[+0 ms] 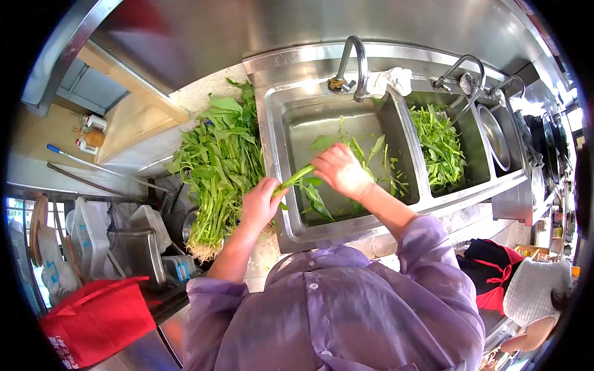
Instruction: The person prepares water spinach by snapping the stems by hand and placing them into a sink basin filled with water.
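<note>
Over the left rim of the first steel sink basin (334, 127), a green leafy vegetable stem (296, 178) stretches between my two hands. My left hand (260, 201) is closed around its lower end, and my right hand (341, 170) grips the leafy end above the basin. Below my right hand, loose leaves and cut stem pieces (317, 201) lie in the basin. To the left of the sink stands a big heap of leafy greens (219, 148), with pale roots (204, 250) at its bottom end. More greens (438, 145) fill the second basin.
A curved faucet (356, 65) rises behind the first basin, with a white cloth (390, 80) beside it. A metal bowl (493, 137) sits in the third basin. White plastic containers (90, 232) and a red bag (99, 321) are at left. Another person (535, 290) is at right.
</note>
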The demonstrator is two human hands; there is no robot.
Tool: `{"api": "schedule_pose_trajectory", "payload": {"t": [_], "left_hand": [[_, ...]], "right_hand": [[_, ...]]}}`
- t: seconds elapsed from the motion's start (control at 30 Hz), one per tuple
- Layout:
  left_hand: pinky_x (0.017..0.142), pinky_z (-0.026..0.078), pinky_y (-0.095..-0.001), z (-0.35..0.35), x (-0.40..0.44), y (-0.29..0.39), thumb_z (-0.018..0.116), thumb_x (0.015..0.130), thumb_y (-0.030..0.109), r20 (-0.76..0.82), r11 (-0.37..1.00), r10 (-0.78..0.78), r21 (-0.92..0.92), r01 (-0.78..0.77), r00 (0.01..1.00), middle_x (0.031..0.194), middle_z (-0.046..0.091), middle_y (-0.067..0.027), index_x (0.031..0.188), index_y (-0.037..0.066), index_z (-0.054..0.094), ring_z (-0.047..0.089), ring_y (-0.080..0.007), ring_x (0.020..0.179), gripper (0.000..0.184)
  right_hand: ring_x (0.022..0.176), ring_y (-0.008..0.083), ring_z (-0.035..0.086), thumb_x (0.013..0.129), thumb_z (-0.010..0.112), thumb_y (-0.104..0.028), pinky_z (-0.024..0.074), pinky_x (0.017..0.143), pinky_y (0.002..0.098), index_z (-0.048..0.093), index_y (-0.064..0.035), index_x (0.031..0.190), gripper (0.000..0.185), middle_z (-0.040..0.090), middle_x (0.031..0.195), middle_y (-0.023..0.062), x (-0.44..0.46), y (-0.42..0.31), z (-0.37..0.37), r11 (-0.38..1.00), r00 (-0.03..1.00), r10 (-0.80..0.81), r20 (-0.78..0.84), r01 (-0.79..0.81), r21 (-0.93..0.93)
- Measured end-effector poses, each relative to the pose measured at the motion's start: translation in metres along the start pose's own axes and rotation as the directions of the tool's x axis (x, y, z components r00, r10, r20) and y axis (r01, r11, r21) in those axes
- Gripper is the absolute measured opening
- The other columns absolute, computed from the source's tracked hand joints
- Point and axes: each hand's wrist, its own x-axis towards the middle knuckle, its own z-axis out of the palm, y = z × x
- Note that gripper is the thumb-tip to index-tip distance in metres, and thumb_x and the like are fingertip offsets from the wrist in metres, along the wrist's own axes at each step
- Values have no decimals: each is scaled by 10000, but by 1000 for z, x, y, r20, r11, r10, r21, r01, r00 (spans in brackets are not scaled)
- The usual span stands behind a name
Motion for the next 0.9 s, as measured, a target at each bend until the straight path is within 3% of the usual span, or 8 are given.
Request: {"api": "schedule_pose_trajectory", "payload": {"t": [0.33, 0.43, 0.53, 0.57, 0.63, 0.73, 0.8, 0.9], "left_hand": [[504, 408, -337, -3, 3, -6, 594, 761, 305, 282, 943, -234, -170, 288, 931, 663, 553, -117, 824, 43, 561, 549, -259, 569, 272], [500, 400, -341, -2, 3, 4, 577, 775, 304, 174, 944, -248, -178, 278, 953, 635, 548, -123, 819, 42, 565, 543, -266, 556, 266], [508, 399, -310, -2, -4, -1, 591, 775, 248, 184, 946, -255, -153, 284, 949, 683, 564, -143, 843, 3, 549, 537, -246, 573, 259], [517, 413, -315, 0, -6, -1, 593, 769, 242, 164, 973, -197, -86, 213, 967, 713, 560, -114, 843, 30, 550, 545, -256, 587, 229], [520, 419, -320, -2, -3, 3, 594, 765, 243, 146, 992, -111, -46, 119, 983, 729, 553, -97, 838, 44, 547, 548, -260, 598, 218], [523, 427, -331, -2, 3, 3, 591, 761, 245, 137, 998, 49, 21, -52, 989, 751, 538, -74, 829, 61, 539, 552, -264, 614, 203], [523, 430, -336, -3, 7, 4, 588, 760, 246, 140, 990, 126, 43, -133, 982, 757, 531, -67, 824, 65, 535, 552, -265, 621, 199], [520, 426, -337, -4, 10, 7, 583, 765, 240, 162, 997, 64, 29, -70, 985, 771, 537, -68, 814, 57, 531, 550, -265, 623, 196]], "right_hand": [[732, 235, 529, 824, 493, -294, 409, 703, 337, 558, -69, 846, 235, 551, 731, 85, -37, 19, 32, 880, 920, 337, 200, -383, 281], [591, 138, 527, 873, 433, -312, 441, 613, 293, 538, 15, 805, 350, 581, 678, 83, -43, 45, 40, -109, 428, 814, 393, -551, 827], [822, 288, 567, 854, 458, -263, 445, 738, 371, 574, -40, 902, 256, 605, 814, 121, -51, 76, 32, 440, 479, 873, 92, -855, 275], [822, 288, 567, 854, 458, -263, 445, 738, 371, 574, -40, 902, 256, 605, 814, 121, -52, 73, 31, 438, 476, 874, 93, -857, 273], [960, 320, 515, 817, 496, -206, 408, 812, 397, 580, -63, 946, 210, 596, 904, 117, -34, 55, 21, 850, 856, 495, -148, -513, -121], [924, 280, 524, 809, 492, -223, 394, 819, 383, 581, -72, 921, 207, 585, 919, 117, -11, 15, 2, 951, 972, 143, 184, -187, 247], [862, 295, 539, 825, 460, -224, 411, 779, 388, 581, -83, 907, 203, 579, 901, 131, -9, -1, 10, 868, 868, 137, 477, -338, 365], [735, 255, 563, 838, 441, -212, 437, 702, 350, 573, -60, 873, 204, 581, 811, 115, -15, -3, 22, 762, 903, 283, 325, -417, 495]]}}
